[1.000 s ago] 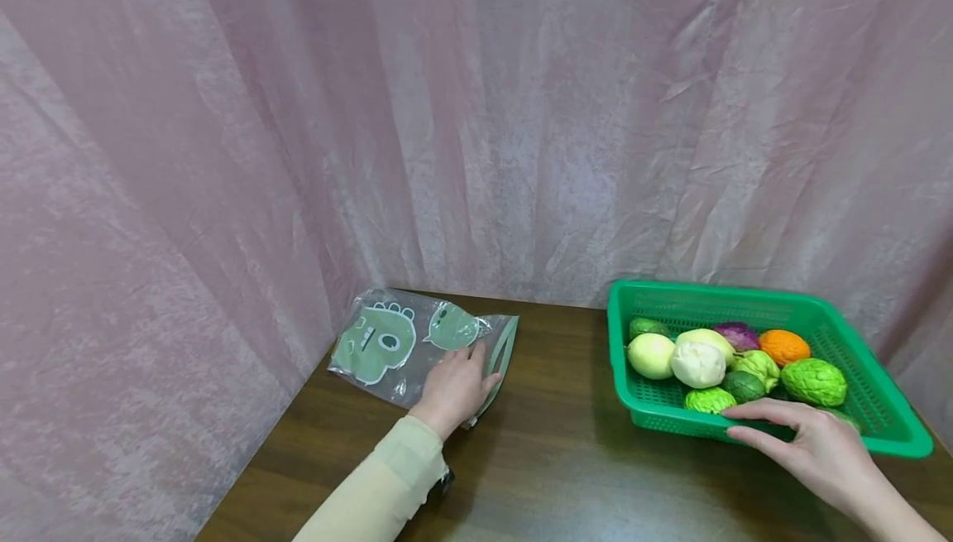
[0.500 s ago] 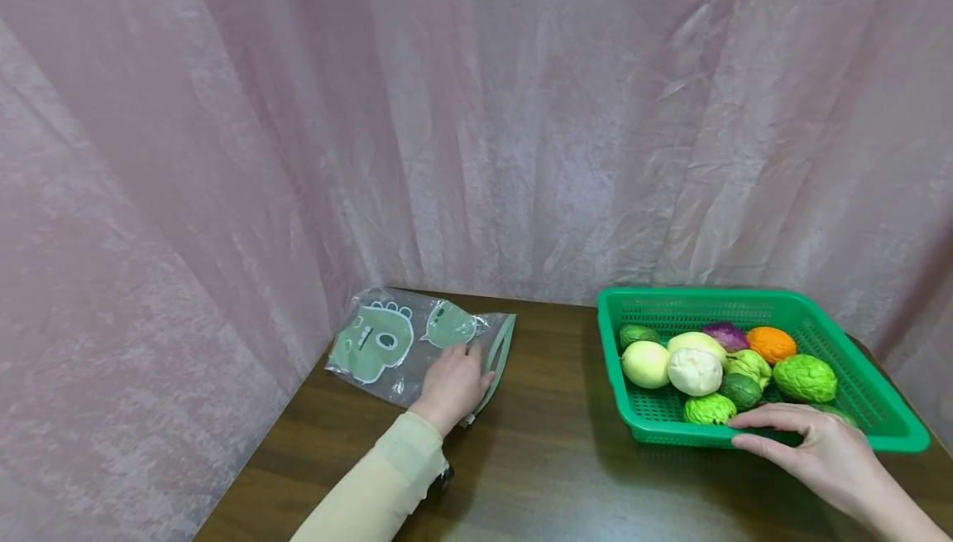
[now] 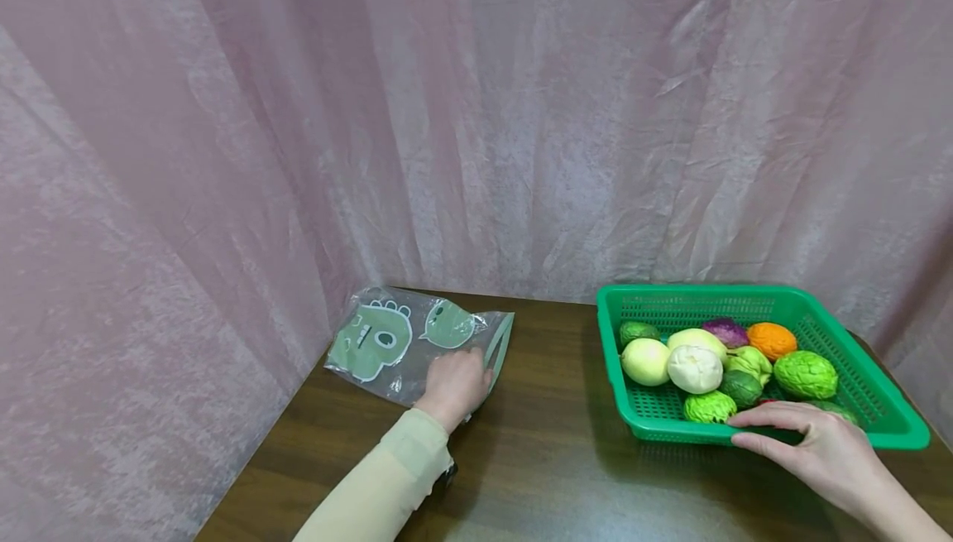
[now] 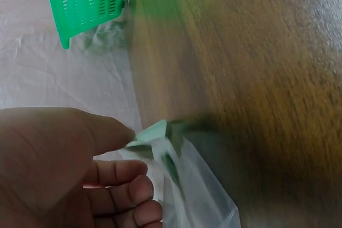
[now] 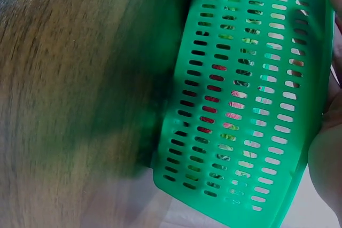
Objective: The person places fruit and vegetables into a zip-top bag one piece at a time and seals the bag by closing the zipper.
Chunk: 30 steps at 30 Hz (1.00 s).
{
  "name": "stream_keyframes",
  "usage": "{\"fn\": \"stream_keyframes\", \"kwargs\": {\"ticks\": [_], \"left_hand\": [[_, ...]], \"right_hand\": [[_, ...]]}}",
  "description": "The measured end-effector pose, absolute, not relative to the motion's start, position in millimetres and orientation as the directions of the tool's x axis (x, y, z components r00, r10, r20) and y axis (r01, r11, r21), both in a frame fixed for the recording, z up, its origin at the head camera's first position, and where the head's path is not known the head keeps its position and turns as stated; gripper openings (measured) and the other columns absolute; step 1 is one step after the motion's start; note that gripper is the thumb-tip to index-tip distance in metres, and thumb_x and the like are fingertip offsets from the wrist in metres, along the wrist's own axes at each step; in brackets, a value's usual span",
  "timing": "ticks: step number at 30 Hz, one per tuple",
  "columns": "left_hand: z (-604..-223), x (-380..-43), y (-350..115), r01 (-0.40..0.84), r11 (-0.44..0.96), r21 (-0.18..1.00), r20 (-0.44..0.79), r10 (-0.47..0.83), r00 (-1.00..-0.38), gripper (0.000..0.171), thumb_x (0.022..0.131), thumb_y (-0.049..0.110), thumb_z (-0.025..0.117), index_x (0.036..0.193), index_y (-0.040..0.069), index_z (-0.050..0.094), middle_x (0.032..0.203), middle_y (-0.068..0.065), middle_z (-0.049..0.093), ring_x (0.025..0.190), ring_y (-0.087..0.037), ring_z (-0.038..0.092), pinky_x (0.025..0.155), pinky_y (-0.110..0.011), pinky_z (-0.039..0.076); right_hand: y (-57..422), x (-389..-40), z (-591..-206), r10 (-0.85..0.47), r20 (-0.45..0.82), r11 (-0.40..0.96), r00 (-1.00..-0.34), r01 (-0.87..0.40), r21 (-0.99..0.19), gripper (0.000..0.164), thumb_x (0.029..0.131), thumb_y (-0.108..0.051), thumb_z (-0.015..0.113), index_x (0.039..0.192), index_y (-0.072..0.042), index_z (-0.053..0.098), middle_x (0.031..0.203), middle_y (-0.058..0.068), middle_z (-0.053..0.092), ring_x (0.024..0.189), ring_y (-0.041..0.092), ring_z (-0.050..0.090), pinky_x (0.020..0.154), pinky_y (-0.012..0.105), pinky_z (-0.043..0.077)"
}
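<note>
A clear plastic zip bag (image 3: 405, 343) printed with green cartoon figures lies flat at the left of the table. My left hand (image 3: 457, 385) is at its open-end side; the left wrist view shows the thumb and curled fingers pinching the pale green edge (image 4: 157, 132) of the bag. On the right stands a green plastic basket (image 3: 696, 294) with slotted walls. My right hand (image 3: 826, 451) grips its front rim, thumb outside and fingers over the top. Inside lie several toy fruits and vegetables, among them a white bulb-like one (image 3: 695, 369) and an orange one (image 3: 771, 341).
The brown wooden table (image 3: 551, 451) runs between bag and basket. A pink velvety curtain (image 3: 476, 128) hangs behind and to the left of it. A small dark object (image 3: 445, 476) shows under the left sleeve.
The basket has shifted slightly left and toward me, with my right hand on its rim. My left fingers, straighter on the bag before, have curled at its edge.
</note>
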<state>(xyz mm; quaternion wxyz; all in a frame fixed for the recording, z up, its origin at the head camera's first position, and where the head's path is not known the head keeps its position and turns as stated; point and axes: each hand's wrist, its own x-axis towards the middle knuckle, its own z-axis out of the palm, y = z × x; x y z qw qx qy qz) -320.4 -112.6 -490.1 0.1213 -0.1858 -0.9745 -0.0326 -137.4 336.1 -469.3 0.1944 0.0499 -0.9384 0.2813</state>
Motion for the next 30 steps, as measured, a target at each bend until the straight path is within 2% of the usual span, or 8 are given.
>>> {"fn": "stream_keyframes", "kwargs": {"ticks": [6,13,15,18,23,26,30], "left_hand": [[-489,-322,-114,0.364,0.931,0.026,0.216,0.350,-0.912,0.023,0.101,0.026,0.074,0.086,0.009,0.068,0.079,-0.012,0.074,0.073,-0.034,0.075,0.063,-0.050,0.060],[-472,-316,-114,0.376,0.919,0.118,0.252,0.339,-0.906,0.019,0.099,0.023,0.068,0.084,0.011,0.067,0.081,-0.015,0.075,0.076,-0.039,0.075,0.062,-0.054,0.059],[-466,-314,-114,0.391,0.909,0.145,0.276,0.342,-0.898,0.020,0.098,0.021,0.067,0.080,0.013,0.065,0.076,-0.014,0.072,0.073,-0.039,0.074,0.060,-0.054,0.058],[-457,-310,-115,0.418,0.885,0.206,0.311,0.346,-0.885,0.026,0.099,0.020,0.066,0.075,0.016,0.058,0.066,-0.006,0.062,0.063,-0.032,0.067,0.056,-0.050,0.054],[-448,-300,-114,0.470,0.823,0.321,0.362,0.351,-0.863,0.034,0.099,0.016,0.064,0.070,0.020,0.046,0.059,0.006,0.039,0.055,-0.017,0.042,0.052,-0.036,0.038],[-444,-293,-113,0.491,0.787,0.373,0.389,0.349,-0.853,0.035,0.099,0.015,0.063,0.069,0.021,0.045,0.059,0.009,0.036,0.055,-0.013,0.038,0.053,-0.032,0.034],[-436,-285,-109,0.522,0.731,0.441,0.433,0.336,-0.837,0.034,0.098,0.015,0.063,0.069,0.022,0.047,0.060,0.011,0.038,0.056,-0.011,0.040,0.054,-0.030,0.035]], "right_hand": [[336,-140,-468,0.001,0.399,0.835,-0.917,-0.219,-0.505,0.028,0.080,-0.030,0.101,0.100,-0.041,0.086,0.104,-0.023,0.077,0.101,-0.019,0.059,0.076,0.010,0.043],[336,-139,-467,0.004,0.400,0.841,-0.916,-0.214,-0.498,0.027,0.079,-0.031,0.101,0.099,-0.041,0.086,0.105,-0.023,0.077,0.102,-0.019,0.058,0.075,0.010,0.043],[336,-139,-466,0.005,0.401,0.841,-0.916,-0.213,-0.497,0.027,0.079,-0.031,0.101,0.099,-0.041,0.086,0.105,-0.023,0.077,0.102,-0.020,0.057,0.076,0.009,0.042],[335,-141,-465,0.003,0.402,0.842,-0.916,-0.214,-0.495,0.027,0.079,-0.031,0.101,0.099,-0.041,0.086,0.105,-0.023,0.077,0.102,-0.020,0.057,0.076,0.009,0.042],[336,-141,-464,-0.004,0.400,0.845,-0.917,-0.217,-0.489,0.027,0.080,-0.031,0.101,0.100,-0.041,0.086,0.104,-0.024,0.077,0.102,-0.019,0.059,0.075,0.008,0.043],[335,-139,-464,-0.013,0.385,0.848,-0.923,-0.214,-0.484,0.027,0.081,-0.032,0.100,0.102,-0.042,0.085,0.105,-0.023,0.077,0.101,-0.016,0.062,0.074,0.012,0.047],[334,-137,-462,-0.017,0.365,0.852,-0.931,-0.205,-0.481,0.026,0.085,-0.034,0.097,0.105,-0.043,0.084,0.105,-0.023,0.077,0.099,-0.011,0.064,0.073,0.020,0.051]]}}
